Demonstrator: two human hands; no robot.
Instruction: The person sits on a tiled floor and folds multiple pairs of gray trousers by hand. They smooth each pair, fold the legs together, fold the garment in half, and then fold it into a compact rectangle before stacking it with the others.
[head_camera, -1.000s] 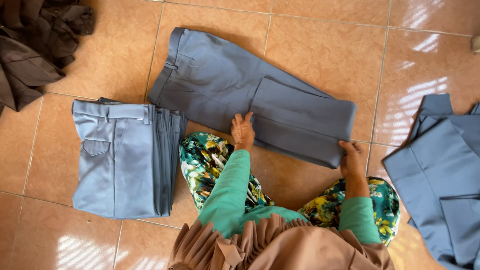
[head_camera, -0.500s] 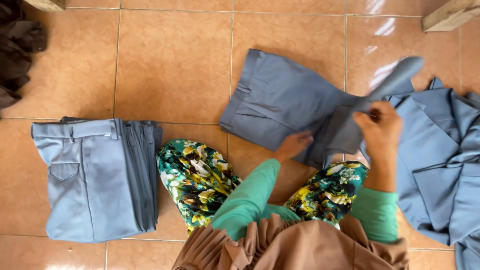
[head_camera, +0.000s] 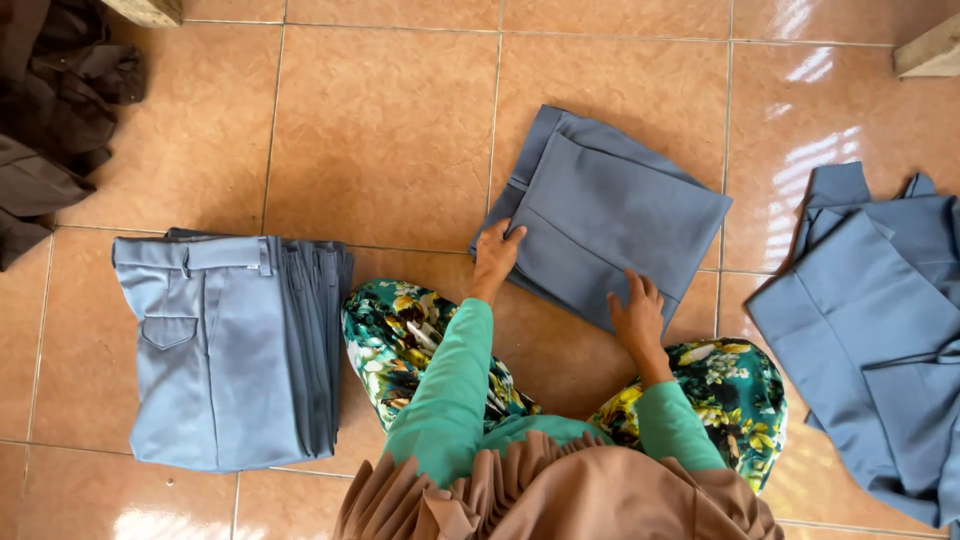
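Under both flat hands lie folded trousers (head_camera: 610, 215)

Green long sleeves (head_camera: 447, 385), floral green-yellow trousers (head_camera: 400, 335), pleated tan headscarf (head_camera: 540, 495)

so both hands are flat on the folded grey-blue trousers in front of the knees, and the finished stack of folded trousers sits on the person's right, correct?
Not quite. The head view shows the stack of folded trousers on the person's left, not the right. The rest holds: the left hand and right hand both rest on the folded grey-blue trousers in front of the knees.
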